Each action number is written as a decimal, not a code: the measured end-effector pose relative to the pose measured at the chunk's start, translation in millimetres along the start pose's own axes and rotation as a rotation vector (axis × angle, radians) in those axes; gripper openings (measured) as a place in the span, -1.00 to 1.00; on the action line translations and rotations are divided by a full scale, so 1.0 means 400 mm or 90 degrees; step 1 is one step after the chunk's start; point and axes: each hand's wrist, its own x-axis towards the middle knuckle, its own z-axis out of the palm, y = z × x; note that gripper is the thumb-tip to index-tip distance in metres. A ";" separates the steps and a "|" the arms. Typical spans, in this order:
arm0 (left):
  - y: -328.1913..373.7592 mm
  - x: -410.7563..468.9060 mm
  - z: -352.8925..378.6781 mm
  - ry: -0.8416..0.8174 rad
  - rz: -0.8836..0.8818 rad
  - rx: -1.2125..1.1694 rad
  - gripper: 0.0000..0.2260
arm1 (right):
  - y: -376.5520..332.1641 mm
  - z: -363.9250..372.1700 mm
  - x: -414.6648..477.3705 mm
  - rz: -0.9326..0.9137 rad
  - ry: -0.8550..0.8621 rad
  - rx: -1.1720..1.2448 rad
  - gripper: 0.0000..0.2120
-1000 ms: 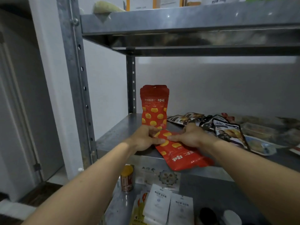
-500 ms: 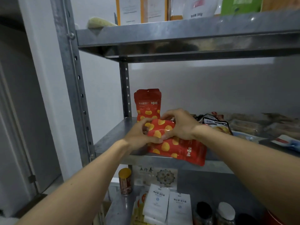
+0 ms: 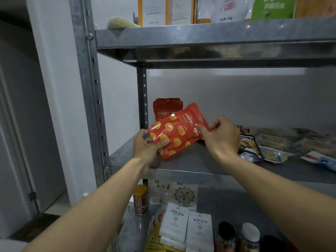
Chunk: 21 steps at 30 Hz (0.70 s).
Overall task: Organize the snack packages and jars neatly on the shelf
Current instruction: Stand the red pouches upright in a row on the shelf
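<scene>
Lower shelf (image 3: 227, 204), nearest: white sachets (image 3: 177, 222) lying flat, two jars (image 3: 225, 235) to their R, yellow-lidded can (image 3: 140, 199) upright near L post.

Middle shelf (image 3: 200, 160), front L part: both hands on one red pouch (image 3: 178, 131) w/ yellow spots. Left hand (image 3: 147, 146) grips pouch's bottom L end, thumb across the front, fingers behind. Right hand (image 3: 221, 137) pinches the top seal end. Pouch tilted, top end up and to the R; low corner at or just above shelf surface, can't tell which.

Back L corner, by rear post: second red pouch (image 3: 167, 108) standing upright, partly hidden behind the held one.

R half of shelf: dark packets (image 3: 249, 146) and others lying flat, loosely overlapped.

Top shelf (image 3: 200, 33): boxes and bags standing in a row.
</scene>
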 end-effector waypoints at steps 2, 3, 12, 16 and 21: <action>0.000 0.001 0.007 0.023 -0.024 -0.057 -0.46 | 0.006 0.018 -0.003 0.159 -0.029 0.105 -0.64; 0.000 -0.001 0.011 0.030 -0.035 -0.077 -0.45 | 0.007 0.029 -0.010 0.213 -0.062 0.149 -0.61; -0.005 0.017 0.022 -0.086 -0.034 -0.091 -0.50 | -0.008 0.122 -0.017 0.273 -0.272 0.515 -0.77; -0.010 0.056 -0.014 -0.119 -0.017 0.024 -0.52 | -0.002 0.145 -0.005 0.214 -0.274 0.486 -0.70; -0.035 0.094 -0.026 -0.140 0.018 0.178 -0.54 | 0.012 0.180 -0.001 0.170 -0.269 0.458 -0.64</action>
